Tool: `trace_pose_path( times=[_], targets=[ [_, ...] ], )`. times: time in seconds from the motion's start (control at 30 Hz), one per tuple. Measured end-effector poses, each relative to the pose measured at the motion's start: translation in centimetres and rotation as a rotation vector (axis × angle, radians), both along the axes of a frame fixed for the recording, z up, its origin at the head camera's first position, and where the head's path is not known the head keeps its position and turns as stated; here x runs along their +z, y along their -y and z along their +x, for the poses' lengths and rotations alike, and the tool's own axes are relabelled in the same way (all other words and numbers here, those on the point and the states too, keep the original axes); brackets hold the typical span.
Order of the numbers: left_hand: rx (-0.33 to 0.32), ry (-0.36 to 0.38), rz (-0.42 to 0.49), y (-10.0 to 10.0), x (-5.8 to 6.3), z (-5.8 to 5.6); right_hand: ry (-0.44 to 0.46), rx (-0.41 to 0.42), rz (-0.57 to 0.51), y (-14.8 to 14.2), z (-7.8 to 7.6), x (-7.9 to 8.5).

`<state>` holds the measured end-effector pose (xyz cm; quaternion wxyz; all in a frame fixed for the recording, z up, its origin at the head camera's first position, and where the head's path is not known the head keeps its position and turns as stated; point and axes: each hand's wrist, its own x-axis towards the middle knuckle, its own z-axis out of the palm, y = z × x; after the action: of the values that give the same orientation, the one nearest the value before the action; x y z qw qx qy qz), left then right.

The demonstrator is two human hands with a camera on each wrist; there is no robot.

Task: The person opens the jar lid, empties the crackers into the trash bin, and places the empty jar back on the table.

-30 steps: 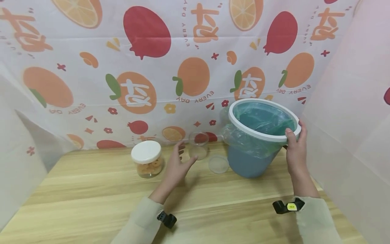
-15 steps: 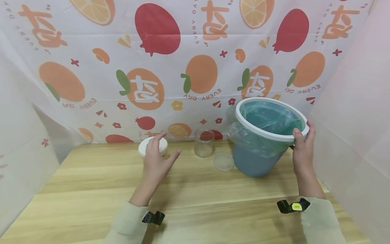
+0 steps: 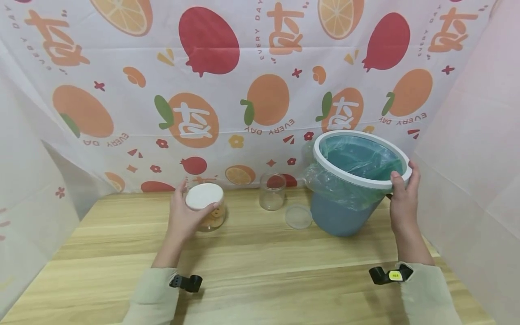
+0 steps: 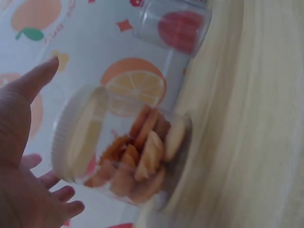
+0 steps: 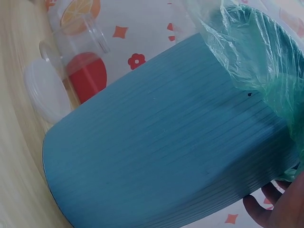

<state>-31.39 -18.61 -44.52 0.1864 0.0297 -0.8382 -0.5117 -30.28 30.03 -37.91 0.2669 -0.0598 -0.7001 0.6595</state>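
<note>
Printed white cloth [image 3: 253,81] with orange and red fruit hangs across the upper frame, meeting the back edge of a pale wood-grain desk [image 3: 260,271].

Left hand [image 3: 184,214], left of centre: spread, thumb and fingers parted about the white round lid [image 3: 204,196] of a clear jar of orange-brown snacks [image 3: 214,221]; contact with the lid cannot be confirmed. Forearm rises from the lower left.

Right hand [image 3: 403,207], right side of the frame: gripping the white rim [image 3: 365,181] of a round blue bin [image 3: 341,219], thumb over the rim, fingers outside. Forearm rises from the lower right. Bin rim slants down toward the right; a green translucent plastic liner [image 3: 322,178] drapes over its outside.

Between jar and bin stand a second clear cylindrical jar [image 3: 272,198], upright near the cloth, and a flat translucent round lid [image 3: 298,217], lying just beside the bin.

Writing: "EVERY DAY" reads at several places on the cloth, upper centre included. A yellow label [image 3: 395,276] sits on the right black wrist device [image 3: 378,276]; its characters are too small to read.

Edges: desk sides run diagonally toward both lower corners. Bare wood extends between the forearms, lower centre. Bin stands near the pale right-hand wall [image 3: 471,180].
</note>
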Motion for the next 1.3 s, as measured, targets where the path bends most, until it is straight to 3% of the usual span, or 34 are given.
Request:
trace_pose_path(
  times=[0.33,0.57,0.73,0.87,1.3],
  targets=[
    [-0.093,0.060,0.122,1.8,-1.9,-0.7,0.003,0.005,-0.012,0.3,-0.2,-0.1],
    [-0.166,0.054,0.141,2.2,-3.4,-1.3,0.000,0.008,0.008,0.2,-0.3,-0.2],
    [-0.212,0.023,0.174,1.8,-4.3,-1.8,-0.003,0.016,-0.002,0.2,-0.4,-0.2],
    [-0.212,0.010,0.209,1.2,-4.7,-1.9,-0.013,0.014,-0.008,0.2,-0.4,-0.1],
    [-0.246,0.050,0.242,-0.4,-5.2,-2.0,0.003,-0.006,-0.009,0.1,-0.2,-0.1]
  ],
)
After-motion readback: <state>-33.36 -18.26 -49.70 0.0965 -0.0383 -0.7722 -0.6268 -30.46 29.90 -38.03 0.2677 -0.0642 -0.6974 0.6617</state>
